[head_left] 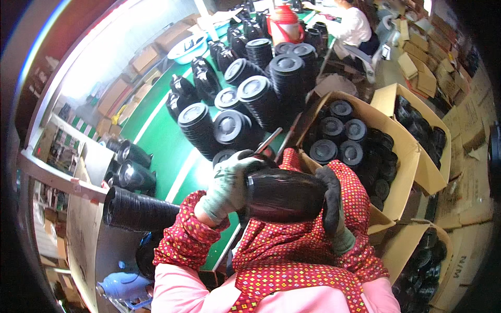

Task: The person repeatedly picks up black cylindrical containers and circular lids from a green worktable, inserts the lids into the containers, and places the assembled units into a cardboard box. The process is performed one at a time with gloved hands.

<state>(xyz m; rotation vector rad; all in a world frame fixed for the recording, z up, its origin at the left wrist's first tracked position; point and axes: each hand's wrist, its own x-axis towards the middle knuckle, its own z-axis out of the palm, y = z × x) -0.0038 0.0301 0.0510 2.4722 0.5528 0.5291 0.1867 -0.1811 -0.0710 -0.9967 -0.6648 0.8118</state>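
Nearest: red patterned apron (292, 240), pink sleeves. Just above it, the shell (284, 195), a glossy black barrel shape, was held up off the table, lying roughly crosswise between the hands. Left hand (229, 182), in a pale green glove, was closed around the shell's left end; right hand (331, 201), gloved with a dark palm side, was pressed on the right end. So hands apart, both clamped on the shell. A thin rod (270, 140) poked up beside the left hand; couldn't tell if gripped.

Handling, judged by looks: probably hollow plastic, light, stiff, not very fragile, but the shiny wall could slip or scuff. Best hold: both ends, or palms around the middle; gloves should help.

Left: black stack (146, 211) on its side, blue jug (125, 288) below. Right: open box (404, 188) of black parts. Beyond: green table (169, 141) with round-topped stacks (254, 87) and upright black jugs (206, 81). Farther: blue basin (188, 49), red-and-white pot (285, 25), a co-worker in white (352, 26).
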